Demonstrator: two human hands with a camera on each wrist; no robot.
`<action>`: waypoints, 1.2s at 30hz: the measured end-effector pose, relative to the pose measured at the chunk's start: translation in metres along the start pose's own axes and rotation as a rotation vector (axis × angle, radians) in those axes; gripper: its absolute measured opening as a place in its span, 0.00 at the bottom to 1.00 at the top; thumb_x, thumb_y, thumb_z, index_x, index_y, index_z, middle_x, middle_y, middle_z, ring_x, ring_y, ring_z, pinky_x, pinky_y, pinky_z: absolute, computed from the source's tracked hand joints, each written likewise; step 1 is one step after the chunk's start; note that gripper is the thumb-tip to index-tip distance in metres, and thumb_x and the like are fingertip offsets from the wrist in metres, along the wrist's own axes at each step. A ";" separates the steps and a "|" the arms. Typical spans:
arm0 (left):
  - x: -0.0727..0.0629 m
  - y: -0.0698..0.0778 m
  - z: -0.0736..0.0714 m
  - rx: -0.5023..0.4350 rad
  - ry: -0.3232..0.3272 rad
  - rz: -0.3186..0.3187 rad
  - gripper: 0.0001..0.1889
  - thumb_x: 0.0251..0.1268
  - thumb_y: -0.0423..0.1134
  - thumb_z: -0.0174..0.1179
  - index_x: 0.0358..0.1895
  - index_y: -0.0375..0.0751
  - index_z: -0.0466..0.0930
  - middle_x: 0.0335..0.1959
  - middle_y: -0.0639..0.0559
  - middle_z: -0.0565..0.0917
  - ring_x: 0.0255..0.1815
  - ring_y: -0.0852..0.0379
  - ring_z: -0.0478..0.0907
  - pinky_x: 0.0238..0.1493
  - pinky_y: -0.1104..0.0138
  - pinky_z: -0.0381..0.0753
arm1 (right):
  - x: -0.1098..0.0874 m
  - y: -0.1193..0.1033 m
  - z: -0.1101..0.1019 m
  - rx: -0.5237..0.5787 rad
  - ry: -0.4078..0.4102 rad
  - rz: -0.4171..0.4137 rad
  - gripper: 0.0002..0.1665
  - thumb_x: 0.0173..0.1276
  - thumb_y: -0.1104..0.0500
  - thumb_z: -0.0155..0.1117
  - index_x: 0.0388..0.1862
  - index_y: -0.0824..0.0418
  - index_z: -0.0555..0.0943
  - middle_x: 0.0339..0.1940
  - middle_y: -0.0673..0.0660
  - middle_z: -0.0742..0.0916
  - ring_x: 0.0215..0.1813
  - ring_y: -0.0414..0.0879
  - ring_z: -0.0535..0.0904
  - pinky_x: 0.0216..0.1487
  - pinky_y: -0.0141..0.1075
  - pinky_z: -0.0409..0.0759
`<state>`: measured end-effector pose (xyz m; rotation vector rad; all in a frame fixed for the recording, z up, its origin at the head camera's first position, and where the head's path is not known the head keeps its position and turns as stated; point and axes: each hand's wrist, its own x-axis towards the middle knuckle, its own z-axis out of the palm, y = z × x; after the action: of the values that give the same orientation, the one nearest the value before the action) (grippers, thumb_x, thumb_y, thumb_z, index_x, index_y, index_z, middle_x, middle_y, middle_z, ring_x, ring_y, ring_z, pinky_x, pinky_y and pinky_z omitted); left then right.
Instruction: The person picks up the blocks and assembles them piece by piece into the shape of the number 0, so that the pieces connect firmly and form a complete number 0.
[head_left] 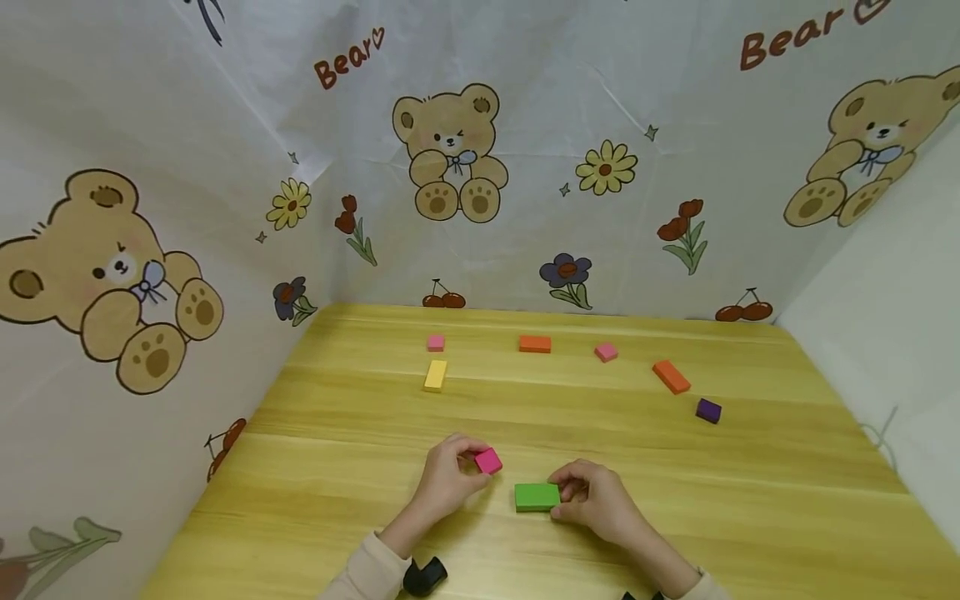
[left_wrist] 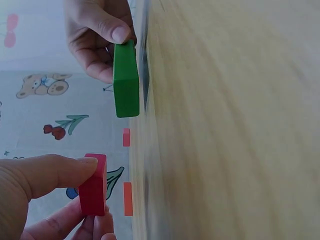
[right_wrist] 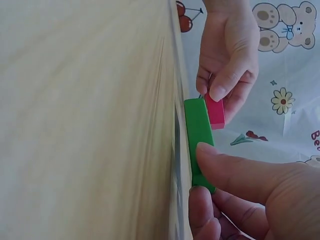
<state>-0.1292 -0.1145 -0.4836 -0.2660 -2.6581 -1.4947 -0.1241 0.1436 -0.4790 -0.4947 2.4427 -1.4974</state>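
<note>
Between thumb and fingers, my left hand (head_left: 447, 477) pinches a small pink-red block (head_left: 488, 461); the left wrist view shows this block (left_wrist: 93, 185) with the thumb on one face. To its right, my right hand (head_left: 596, 500) grips the right end of a longer green block (head_left: 536, 497). In the right wrist view the thumb and fingers hold the green block (right_wrist: 199, 142) near one end, and its far end overlaps the pink-red block (right_wrist: 215, 111). Seen from the head, a small gap separates the two blocks. The green block's underside is hidden.
Farther back on the wooden table (head_left: 360, 475) lie a yellow block (head_left: 435, 376), pink blocks (head_left: 436, 343) (head_left: 606, 352), orange blocks (head_left: 535, 344) (head_left: 671, 377) and a purple block (head_left: 708, 411). A bear-print cloth (head_left: 517, 250) stands behind. A black object (head_left: 425, 577) is beside the left sleeve.
</note>
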 end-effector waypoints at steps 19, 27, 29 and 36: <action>-0.010 -0.002 0.002 -0.023 -0.052 -0.051 0.17 0.43 0.27 0.74 0.41 0.37 0.85 0.39 0.50 0.84 0.37 0.60 0.75 0.38 0.72 0.76 | -0.006 0.000 0.010 -0.070 0.028 -0.016 0.20 0.45 0.66 0.80 0.39 0.63 0.84 0.31 0.54 0.81 0.31 0.37 0.74 0.28 0.28 0.74; -0.012 -0.002 0.005 -0.021 -0.061 -0.043 0.17 0.43 0.27 0.74 0.42 0.37 0.85 0.38 0.51 0.84 0.37 0.59 0.78 0.38 0.71 0.77 | -0.006 0.002 0.010 -0.125 0.030 -0.058 0.21 0.45 0.65 0.81 0.39 0.61 0.83 0.32 0.52 0.81 0.31 0.38 0.75 0.28 0.27 0.74; -0.013 -0.002 0.006 -0.013 -0.062 -0.048 0.17 0.43 0.27 0.74 0.41 0.38 0.85 0.37 0.51 0.84 0.36 0.60 0.77 0.37 0.71 0.76 | -0.006 0.003 0.010 -0.125 0.025 -0.067 0.21 0.46 0.64 0.81 0.40 0.62 0.83 0.32 0.53 0.81 0.32 0.38 0.75 0.28 0.27 0.74; -0.014 -0.004 0.010 -0.002 -0.065 -0.066 0.18 0.41 0.28 0.74 0.41 0.39 0.86 0.35 0.54 0.83 0.34 0.64 0.74 0.35 0.73 0.72 | -0.007 0.003 0.009 -0.126 0.023 -0.085 0.22 0.45 0.64 0.81 0.40 0.62 0.83 0.32 0.53 0.81 0.32 0.39 0.75 0.28 0.27 0.73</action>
<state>-0.1164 -0.1093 -0.4944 -0.2339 -2.7415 -1.5337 -0.1152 0.1407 -0.4859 -0.6166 2.5756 -1.3944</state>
